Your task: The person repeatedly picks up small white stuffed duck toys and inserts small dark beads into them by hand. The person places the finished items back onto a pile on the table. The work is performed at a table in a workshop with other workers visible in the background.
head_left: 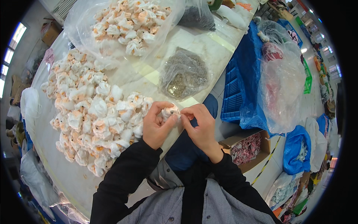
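Between the thumb and fingers of my left hand [156,127] is a small plush piece [170,111], white and peach with a dark spot on it. My right hand [200,126] is closed in a pinch at the right side of that piece. Whatever sits between its fingertips is too small to make out. Both hands are over the table's near right edge. Left of them spreads a big heap of similar fluffy plush pieces [85,112]. Just beyond my hands lies a clear plastic bag [186,71] of small greyish parts.
More plush pieces fill an open clear bag [128,28] at the far side of the pale table [143,80]. A bag of dark bits [197,16] stands beside it. To the right are a blue crate [231,91] and a cardboard box [248,149] of pink pieces.
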A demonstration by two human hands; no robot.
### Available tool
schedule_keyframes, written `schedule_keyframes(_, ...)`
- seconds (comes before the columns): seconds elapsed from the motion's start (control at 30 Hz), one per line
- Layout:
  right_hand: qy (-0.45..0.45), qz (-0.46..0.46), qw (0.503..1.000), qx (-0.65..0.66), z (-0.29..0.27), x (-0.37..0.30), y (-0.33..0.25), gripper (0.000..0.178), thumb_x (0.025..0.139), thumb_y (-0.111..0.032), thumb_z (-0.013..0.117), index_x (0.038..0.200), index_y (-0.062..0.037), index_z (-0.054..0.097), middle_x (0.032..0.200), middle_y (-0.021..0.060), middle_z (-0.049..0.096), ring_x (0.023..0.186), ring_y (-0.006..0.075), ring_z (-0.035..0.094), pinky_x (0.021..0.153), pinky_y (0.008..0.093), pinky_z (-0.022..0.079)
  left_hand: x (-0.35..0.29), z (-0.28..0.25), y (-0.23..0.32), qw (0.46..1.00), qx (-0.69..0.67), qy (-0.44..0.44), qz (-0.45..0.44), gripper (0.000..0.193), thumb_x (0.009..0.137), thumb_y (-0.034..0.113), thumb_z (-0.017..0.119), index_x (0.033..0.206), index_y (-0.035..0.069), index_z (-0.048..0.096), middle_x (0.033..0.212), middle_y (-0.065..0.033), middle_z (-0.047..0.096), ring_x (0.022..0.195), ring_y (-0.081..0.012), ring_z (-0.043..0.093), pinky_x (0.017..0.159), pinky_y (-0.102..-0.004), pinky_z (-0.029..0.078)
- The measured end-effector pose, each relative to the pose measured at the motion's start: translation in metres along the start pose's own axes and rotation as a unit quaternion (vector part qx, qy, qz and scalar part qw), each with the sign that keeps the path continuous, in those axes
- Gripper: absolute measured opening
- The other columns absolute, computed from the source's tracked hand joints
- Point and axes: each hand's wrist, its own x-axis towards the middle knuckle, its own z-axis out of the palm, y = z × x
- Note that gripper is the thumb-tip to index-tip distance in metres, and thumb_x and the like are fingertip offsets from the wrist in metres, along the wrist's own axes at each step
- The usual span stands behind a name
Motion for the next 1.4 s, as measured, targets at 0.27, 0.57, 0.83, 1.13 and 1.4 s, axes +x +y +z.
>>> schedule_keyframes(0.27, -0.014, 0.046, 0.998, 0.042, 0.004, -0.008, -0.003, 0.013, 0.089, -0.008, 0.079, 0.098, -0.0026, 0.071, 0.084, 0.0082, 0.069, 0.072, 0.0199, 0.065, 0.067, 0.0306, 0.052, 0.001, -0.009, -0.005, 0.999, 0.04, -0.001, -0.001, 0.029, 0.095, -0.009, 0.058, 0.122, 0.001, 0.057, 0.116, -0.005, 0.064, 0.072, 0.0027, 0.054, 0.057, -0.0158, 0.04)
schedule_keyframes(0.57, -0.021, 0.027, 0.998, -0.053, 0.009, -0.013, -0.004, 0.015, 0.089, -0.011, 0.079, 0.095, -0.0054, 0.067, 0.082, 0.0094, 0.066, 0.075, 0.0295, 0.064, 0.064, 0.0406, 0.051, 0.002, -0.007, -0.012, 1.0, -0.001, -0.001, 0.005, 0.027, 0.095, -0.011, 0.057, 0.118, 0.001, 0.057, 0.112, -0.0039, 0.063, 0.072, 0.0025, 0.055, 0.057, -0.0153, 0.04)
schedule_keyframes(0.83, -0.012, -0.002, 0.996, -0.085, 0.011, -0.015, -0.003, 0.008, 0.093, -0.011, 0.073, 0.097, -0.006, 0.068, 0.082, 0.0096, 0.066, 0.077, 0.0316, 0.063, 0.065, 0.0402, 0.051, 0.001, -0.005, -0.004, 1.0, 0.004, 0.002, -0.005, 0.025, 0.095, -0.01, 0.059, 0.117, 0.001, 0.056, 0.109, -0.0044, 0.064, 0.072, 0.0029, 0.055, 0.058, -0.0143, 0.039)
schedule_keyframes(1.13, -0.077, 0.219, 0.942, 0.242, 0.004, -0.019, 0.002, 0.012, 0.101, -0.015, 0.068, 0.098, -0.0029, 0.068, 0.077, 0.0101, 0.065, 0.064, 0.0218, 0.06, 0.063, 0.031, 0.049, 0.002, -0.008, -0.007, 0.999, -0.032, -0.005, -0.017, 0.023, 0.095, -0.01, 0.057, 0.115, 0.002, 0.056, 0.108, -0.003, 0.062, 0.084, -0.0017, 0.057, 0.069, -0.0171, 0.046)
schedule_keyframes(1.4, -0.067, 0.116, 0.991, 0.0, 0.0, -0.015, -0.004, 0.015, 0.101, -0.019, 0.068, 0.095, -0.0055, 0.066, 0.078, 0.0095, 0.067, 0.069, 0.0256, 0.066, 0.063, 0.0364, 0.051, 0.001, -0.009, -0.007, 0.999, 0.021, -0.019, -0.021, 0.025, 0.093, -0.011, 0.057, 0.115, 0.002, 0.057, 0.107, -0.0018, 0.063, 0.079, -0.0004, 0.055, 0.067, -0.0167, 0.043)
